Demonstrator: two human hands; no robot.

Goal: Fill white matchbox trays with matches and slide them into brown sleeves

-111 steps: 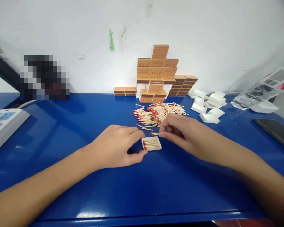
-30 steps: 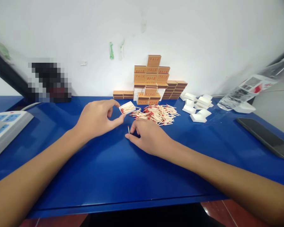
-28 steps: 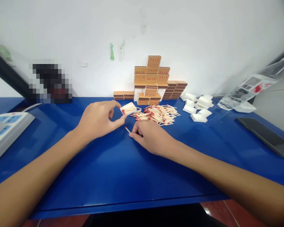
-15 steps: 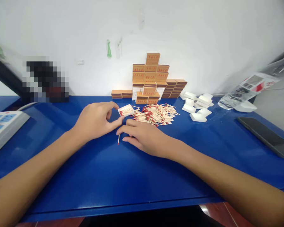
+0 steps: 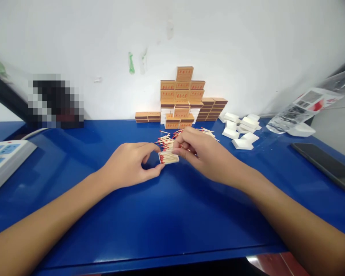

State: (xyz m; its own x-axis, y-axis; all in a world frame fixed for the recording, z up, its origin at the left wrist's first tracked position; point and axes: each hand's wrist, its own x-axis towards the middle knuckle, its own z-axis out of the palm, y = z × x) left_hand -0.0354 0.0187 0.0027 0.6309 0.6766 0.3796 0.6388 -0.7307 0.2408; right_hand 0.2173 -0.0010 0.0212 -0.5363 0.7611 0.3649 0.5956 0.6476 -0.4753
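In the head view my left hand (image 5: pixel 135 163) grips the left end of a small white matchbox tray (image 5: pixel 172 161) between thumb and fingers. Matches (image 5: pixel 167 156) lie in the tray, red heads toward my left hand. My right hand (image 5: pixel 202 151) is closed in a pinch over the tray's right end; whatever lies between its fingertips is hidden. Just behind both hands spreads a heap of loose matches (image 5: pixel 165 142), partly covered by my right hand.
Brown matchboxes (image 5: pixel 182 95) are stacked against the wall, with more piles (image 5: pixel 212 109) beside them. Several white trays (image 5: pixel 243 144) lie to the right, near a clear plastic bottle (image 5: pixel 293 109) and a phone (image 5: pixel 323 165). A power strip (image 5: pixel 11 157) stands left on the blue table (image 5: pixel 172 222).
My left hand has brought the tray rightward and nearer to me. My right hand has moved right and up to the tray's right end. The single match in front is gone from the table.
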